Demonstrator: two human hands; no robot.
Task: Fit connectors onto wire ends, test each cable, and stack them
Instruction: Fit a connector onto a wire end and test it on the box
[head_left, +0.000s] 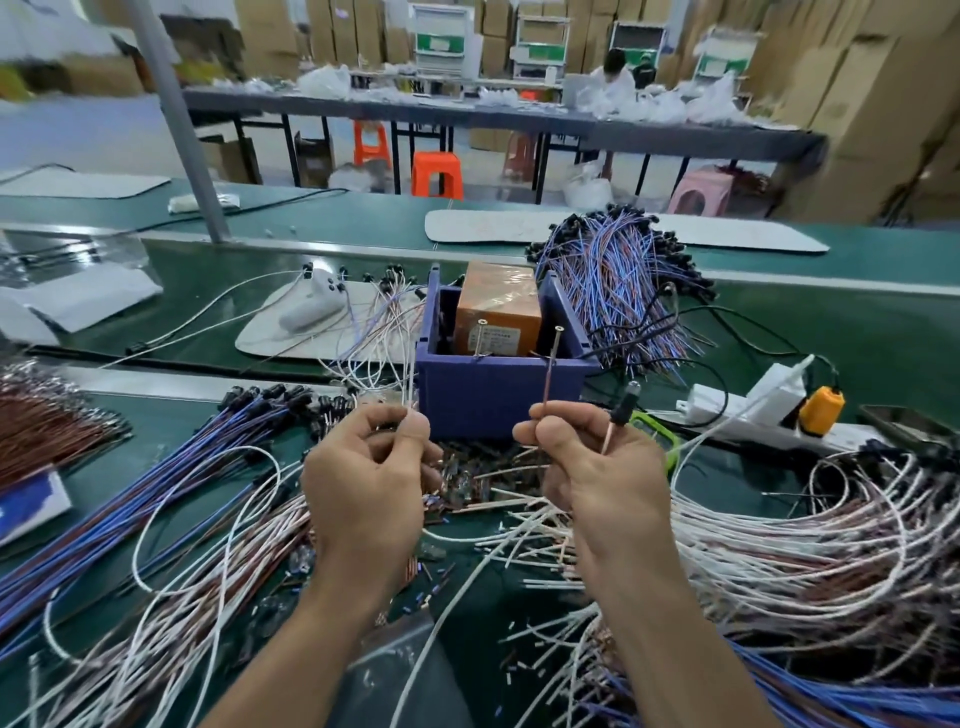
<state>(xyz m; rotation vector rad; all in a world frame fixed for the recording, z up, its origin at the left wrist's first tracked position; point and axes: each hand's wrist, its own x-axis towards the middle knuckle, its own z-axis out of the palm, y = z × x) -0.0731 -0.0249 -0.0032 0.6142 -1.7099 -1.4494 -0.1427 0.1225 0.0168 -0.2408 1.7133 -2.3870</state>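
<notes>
Left hand up before the blue bin, thumb and forefinger curled, pinching a thin white wire. Right hand, fingers curled, pinches a brown wire upright at the thumb tip; a second lead with a black connector sticks up between its fingers. Cable heaps lie on the green bench below.

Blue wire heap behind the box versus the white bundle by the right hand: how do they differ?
The blue wire heap is blue and brown; the white bundle is white and reddish-brown. The heap's strands fan out straight, with black connectors along its far edge; the bundle curves in loops. Both lie on the green bench.
</notes>
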